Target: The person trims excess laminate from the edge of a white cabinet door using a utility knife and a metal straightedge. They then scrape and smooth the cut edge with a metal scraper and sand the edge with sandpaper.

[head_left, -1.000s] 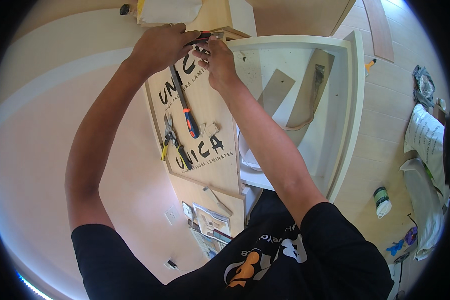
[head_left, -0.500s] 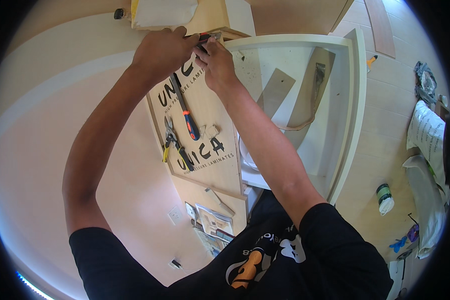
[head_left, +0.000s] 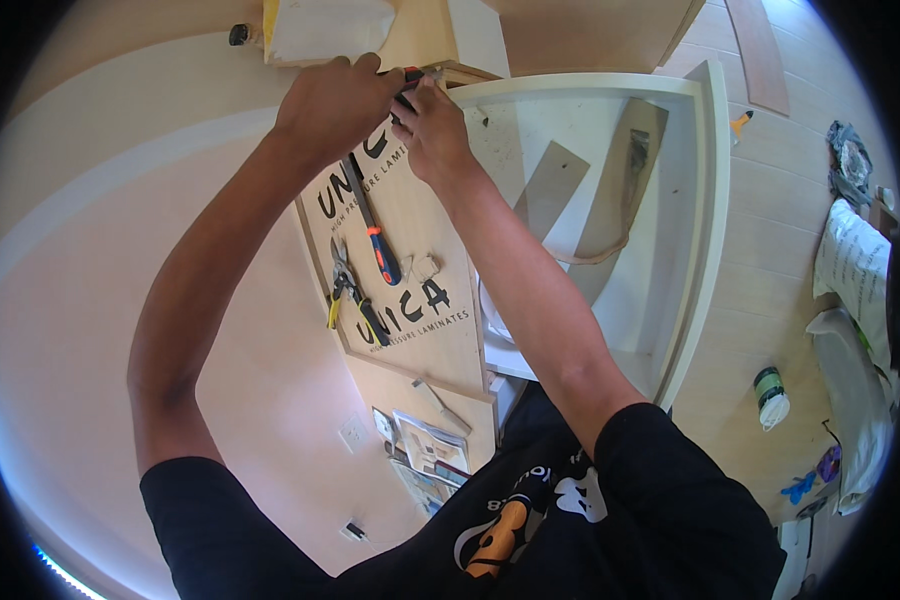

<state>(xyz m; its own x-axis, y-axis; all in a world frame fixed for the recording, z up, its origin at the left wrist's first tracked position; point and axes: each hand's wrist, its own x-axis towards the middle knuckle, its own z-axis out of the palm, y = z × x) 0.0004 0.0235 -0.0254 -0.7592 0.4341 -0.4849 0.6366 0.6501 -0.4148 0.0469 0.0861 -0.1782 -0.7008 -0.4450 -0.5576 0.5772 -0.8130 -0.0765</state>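
At the far end of the board, my left hand [head_left: 332, 105] is closed round a hand tool [head_left: 413, 75] with a red-and-black handle and a metal tip. My right hand [head_left: 433, 135] meets it there, its fingertips pinched at the metal end by the cabinet edge; what they pinch is too small to make out. Below my hands a file-like tool [head_left: 378, 238] with a blue-and-orange handle lies on the printed light wood board [head_left: 435, 345]. Yellow-and-black snips [head_left: 355, 295] rest beside it, jaws pointing away from me. A small pale scrap [head_left: 426, 267] sits near the handle.
Right of the board is an open white drawer [head_left: 712, 200] holding brown strips [head_left: 552, 185] and a brush-like item [head_left: 638, 150]. Magazines [head_left: 425, 440] lie near my body. On the floor are a green-labelled roll [head_left: 770, 395] and white sacks [head_left: 855, 255]. A wooden cabinet [head_left: 590, 30] stands beyond.
Both hands keep nearly the same place and grip. My left hand and forearm have shifted slightly right; the view has moved a little.
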